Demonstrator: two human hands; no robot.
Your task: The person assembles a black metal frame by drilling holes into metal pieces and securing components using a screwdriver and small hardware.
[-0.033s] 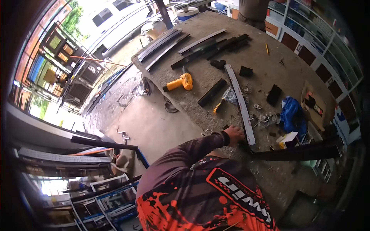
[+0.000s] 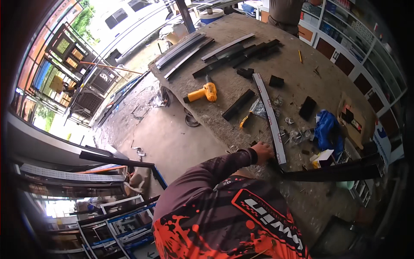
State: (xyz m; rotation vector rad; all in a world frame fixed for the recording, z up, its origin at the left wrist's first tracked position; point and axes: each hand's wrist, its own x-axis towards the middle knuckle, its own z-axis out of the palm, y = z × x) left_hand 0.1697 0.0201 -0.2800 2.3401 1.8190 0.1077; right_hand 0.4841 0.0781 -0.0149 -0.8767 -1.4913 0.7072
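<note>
My left hand reaches over the bench edge from a dark sleeve, its fingers curled over a dark bar that is mostly covered by the hand. Just right of it lies a long pale strip with red marks. A long black profile runs rightward from near the hand along the front of the bench. Farther off are a yellow-handled cutter, a short black profile and a yellow-orange cordless drill. My right hand is hidden behind my torso.
The concrete bench also bears several dark and silver profiles, black blocks, a yellow pencil, blue plastic and cardboard. Frames stand lower left. Another person stands at the far side near shelves.
The whole view has shifted very slightly. My left hand stays at the same spot, and no object has visibly moved.
</note>
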